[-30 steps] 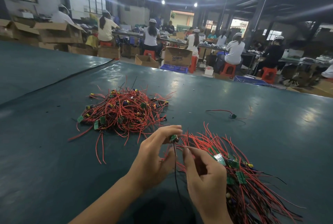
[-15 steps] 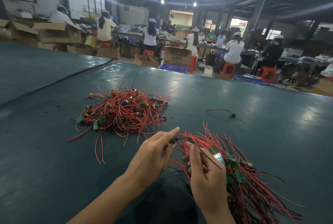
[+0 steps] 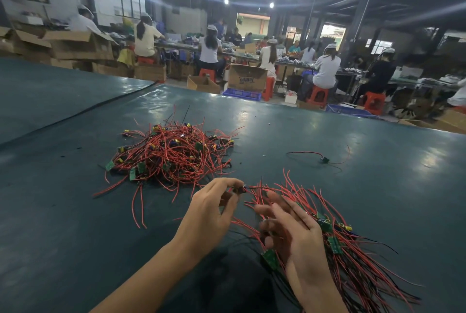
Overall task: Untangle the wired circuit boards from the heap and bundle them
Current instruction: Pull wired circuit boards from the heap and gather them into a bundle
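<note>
1. Left hand (image 3: 214, 209): thumb and forefinger pinch a small dark board (image 3: 238, 189) with a thin wire trailing right.
2. Right hand (image 3: 295, 234): near right, fingers loosely spread and blurred over the wires. Cannot tell whether it grips any.
3. The pinched board is held just above the table (image 3: 63, 237), between the two piles and just left of the right fingertips.
4. Heap (image 3: 174, 154): tangled red wires with green boards and small yellow and blue parts. It lies far left of both hands, close to the left hand but apart from it.
5. Bundle (image 3: 358, 262): red and black wires lying roughly parallel with green boards among them. It sits under and right of the right hand and runs to the near right.
6. Loose wired piece (image 3: 324, 160): alone on the table, far right, well apart from the hands.
7. Writing: the cardboard box (image 3: 248, 78) beyond the table's far edge has blue print, upside down and not surely legible. No other text is readable.
</note>
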Demonstrator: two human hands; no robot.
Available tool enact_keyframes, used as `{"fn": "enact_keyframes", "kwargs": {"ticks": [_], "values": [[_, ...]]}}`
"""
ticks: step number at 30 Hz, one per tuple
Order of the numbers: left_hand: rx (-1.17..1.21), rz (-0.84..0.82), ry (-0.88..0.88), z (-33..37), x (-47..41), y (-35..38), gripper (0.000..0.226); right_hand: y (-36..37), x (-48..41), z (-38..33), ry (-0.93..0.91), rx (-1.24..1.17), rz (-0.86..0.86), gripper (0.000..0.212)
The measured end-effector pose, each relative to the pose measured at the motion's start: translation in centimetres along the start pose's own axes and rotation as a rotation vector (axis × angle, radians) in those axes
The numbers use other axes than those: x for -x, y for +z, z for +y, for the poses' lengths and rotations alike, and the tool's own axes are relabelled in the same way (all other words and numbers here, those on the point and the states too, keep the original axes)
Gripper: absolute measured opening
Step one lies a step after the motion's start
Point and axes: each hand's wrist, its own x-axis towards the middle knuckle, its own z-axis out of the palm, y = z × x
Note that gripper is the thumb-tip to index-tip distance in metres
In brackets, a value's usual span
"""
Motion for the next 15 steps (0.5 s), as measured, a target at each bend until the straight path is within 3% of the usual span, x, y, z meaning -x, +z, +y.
{"fn": "enact_keyframes", "kwargs": {"ticks": [3,8,11,12,15], "values": [[0.034,-0.007,-0.010,0.1,0.0,0.1,0.021,-0.2,0.3,-0.7,-0.022,-0.143,-0.062,0.042],[0.090,-0.044,0.040,0.3,0.0,0.4,0.017,0.0,1.0,-0.9,-0.070,-0.141,-0.125,0.056],[0.085,-0.053,0.048,0.2,0.0,0.4,0.017,0.1,1.1,-1.2,-0.067,-0.169,-0.194,0.086],[0.078,-0.055,0.046,0.1,0.0,0.4,0.017,0.1,1.0,-1.1,-0.079,-0.134,-0.195,0.082],[0.075,-0.050,0.039,0.0,0.1,0.5,0.015,0.2,0.4,-0.3,-0.135,0.087,-0.120,0.030]]}}
